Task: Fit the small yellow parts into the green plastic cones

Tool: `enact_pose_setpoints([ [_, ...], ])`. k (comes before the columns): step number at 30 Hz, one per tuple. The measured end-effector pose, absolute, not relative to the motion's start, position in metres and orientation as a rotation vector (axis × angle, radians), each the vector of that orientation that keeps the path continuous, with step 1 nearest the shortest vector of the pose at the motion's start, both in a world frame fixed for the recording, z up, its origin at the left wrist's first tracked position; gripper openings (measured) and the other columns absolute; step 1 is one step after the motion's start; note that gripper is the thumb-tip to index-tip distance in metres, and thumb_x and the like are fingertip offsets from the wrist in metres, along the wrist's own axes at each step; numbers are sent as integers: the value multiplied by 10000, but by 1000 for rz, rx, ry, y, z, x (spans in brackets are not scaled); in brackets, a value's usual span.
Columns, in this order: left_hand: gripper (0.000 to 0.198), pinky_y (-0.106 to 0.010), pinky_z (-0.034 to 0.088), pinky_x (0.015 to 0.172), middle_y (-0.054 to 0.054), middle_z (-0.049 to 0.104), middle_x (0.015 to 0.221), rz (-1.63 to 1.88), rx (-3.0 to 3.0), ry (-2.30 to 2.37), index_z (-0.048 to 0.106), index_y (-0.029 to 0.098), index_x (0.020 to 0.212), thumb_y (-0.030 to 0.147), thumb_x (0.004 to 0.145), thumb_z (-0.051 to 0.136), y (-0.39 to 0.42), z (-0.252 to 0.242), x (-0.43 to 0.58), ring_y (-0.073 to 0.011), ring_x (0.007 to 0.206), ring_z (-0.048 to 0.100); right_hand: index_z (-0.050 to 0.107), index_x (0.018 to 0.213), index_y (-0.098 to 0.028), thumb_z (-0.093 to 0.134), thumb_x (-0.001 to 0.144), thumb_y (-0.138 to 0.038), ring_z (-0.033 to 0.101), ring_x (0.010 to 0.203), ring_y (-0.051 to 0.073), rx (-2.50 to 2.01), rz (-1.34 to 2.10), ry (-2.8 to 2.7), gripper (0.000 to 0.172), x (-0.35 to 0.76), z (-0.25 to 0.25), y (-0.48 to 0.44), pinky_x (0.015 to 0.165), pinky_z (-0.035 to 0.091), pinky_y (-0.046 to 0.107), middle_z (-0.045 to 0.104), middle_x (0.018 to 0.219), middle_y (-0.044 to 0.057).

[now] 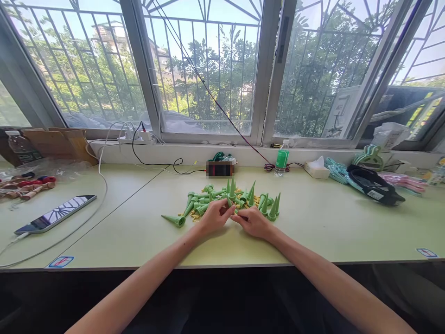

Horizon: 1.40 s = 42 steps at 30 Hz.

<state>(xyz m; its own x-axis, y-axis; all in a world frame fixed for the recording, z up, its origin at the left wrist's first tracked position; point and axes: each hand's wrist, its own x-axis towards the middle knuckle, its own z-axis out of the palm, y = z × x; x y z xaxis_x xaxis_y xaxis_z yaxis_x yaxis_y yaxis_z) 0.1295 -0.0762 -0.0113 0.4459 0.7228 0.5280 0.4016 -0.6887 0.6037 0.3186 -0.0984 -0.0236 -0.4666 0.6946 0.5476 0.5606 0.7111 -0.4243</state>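
A heap of several green plastic cone spikes point(208, 200) lies on the pale green table point(313, 222), mixed with small yellow pieces point(256, 199). Some cones stand upright at the right of the heap point(273, 208); one lies apart on its side at the left point(174, 219). My left hand point(214, 216) and my right hand point(253, 221) meet at the near edge of the heap. Both have their fingers pinched together on a small green part point(233, 209) held between them. Which fingers carry it is hard to make out.
A phone point(55, 213) on a white cable lies at the left, near wooden toys point(28, 185). A green bottle point(282, 158), tissue box point(317, 168), dark device point(219, 169) and black strap gear point(373, 185) line the windowsill side. A power strip point(137, 136) sits on the sill.
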Motion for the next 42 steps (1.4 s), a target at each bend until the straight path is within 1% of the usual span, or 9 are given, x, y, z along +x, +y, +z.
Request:
enact_pose_setpoints([
  [10,314,-231,351,532,-4,563,649,1145,2345,953,574,146,786,402,948,490,-75,-13,130,-106,561,474,399,534,-180,461,968,-441,221,498,88,-925,268,-2180,510,320,-25,-97,517,245,245,286,491,-63],
  [17,390,-234,291,521,34,421,585,1234,2385,1030,388,176,646,392,964,448,-74,-12,132,-91,532,360,424,531,-176,434,983,-477,235,504,89,-937,257,-2175,543,320,-26,-95,520,257,241,316,490,-58],
  [21,412,-239,245,496,54,331,542,1324,2350,1069,322,186,632,396,962,451,-73,-11,132,-83,487,296,470,536,-173,364,994,-536,315,482,88,-946,281,-2109,594,321,-27,-93,527,283,238,399,483,-38],
  [24,420,-242,238,497,58,309,526,1378,2337,1095,315,186,624,392,968,440,-73,-10,132,-81,477,270,527,581,-172,270,1015,-543,437,474,97,-960,317,-1978,627,323,-26,-92,552,325,234,480,496,-16],
  [26,427,-243,236,499,58,301,517,1404,2342,1119,308,185,616,388,966,443,-73,-10,133,-82,477,257,539,589,-172,239,1019,-548,472,470,104,-997,315,-1906,645,323,-25,-91,555,337,234,498,489,-7],
  [31,435,-245,235,499,56,301,506,1448,2311,1203,301,186,603,387,956,455,-74,-9,134,-84,476,256,520,580,-179,255,1011,-567,469,472,118,-1146,159,-1853,638,324,-23,-91,548,316,248,513,493,9],
  [35,424,-242,249,510,56,318,503,1435,2298,1255,323,184,598,384,938,479,-76,-8,134,-83,478,272,502,584,-183,213,1030,-509,455,479,124,-1268,20,-1862,624,325,-22,-91,543,279,257,516,505,15],
  [38,405,-238,261,518,57,338,507,1406,2310,1255,345,182,604,380,922,499,-76,-8,134,-81,482,285,515,595,-178,253,1038,-446,466,490,127,-1399,-67,-1900,581,324,-20,-93,543,246,260,549,526,20],
  [42,365,-235,272,530,55,378,524,1363,2345,1259,371,179,615,352,902,515,-76,-9,133,-81,492,307,585,672,-171,393,1011,-371,546,552,141,-1561,-119,-1984,437,322,-19,-95,564,254,257,631,604,36],
])
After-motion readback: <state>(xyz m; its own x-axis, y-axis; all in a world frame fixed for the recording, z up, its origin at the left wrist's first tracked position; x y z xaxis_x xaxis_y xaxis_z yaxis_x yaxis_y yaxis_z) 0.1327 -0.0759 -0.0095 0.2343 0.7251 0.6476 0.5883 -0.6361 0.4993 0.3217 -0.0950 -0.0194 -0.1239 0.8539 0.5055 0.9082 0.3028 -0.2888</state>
